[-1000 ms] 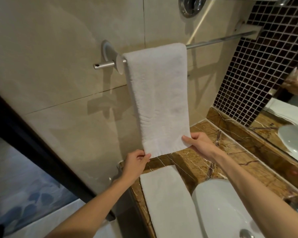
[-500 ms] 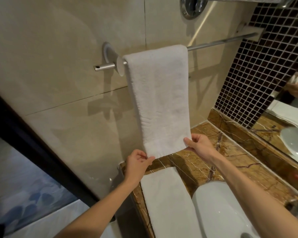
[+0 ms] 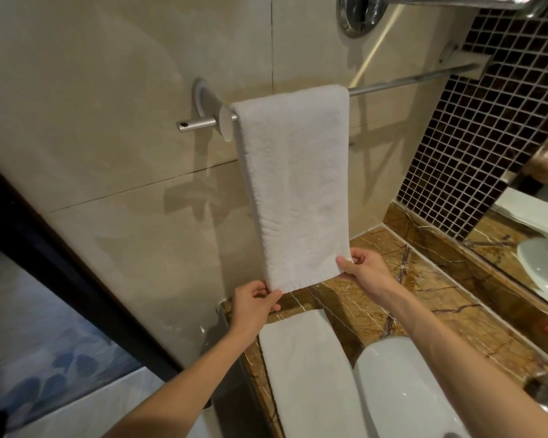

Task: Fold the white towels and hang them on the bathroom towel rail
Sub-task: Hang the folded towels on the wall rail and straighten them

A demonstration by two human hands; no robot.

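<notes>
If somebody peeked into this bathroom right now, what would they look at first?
Most likely the long white towel draped over the towel rail on the beige wall, in the middle of the view. Right below, the left hand and right hand pinch its two bottom corners. Under them a second folded towel lies on the brown marble counter beside the white sink.

White towel (image 3: 295,184), brown-veined marble counter (image 3: 424,298)
</notes>
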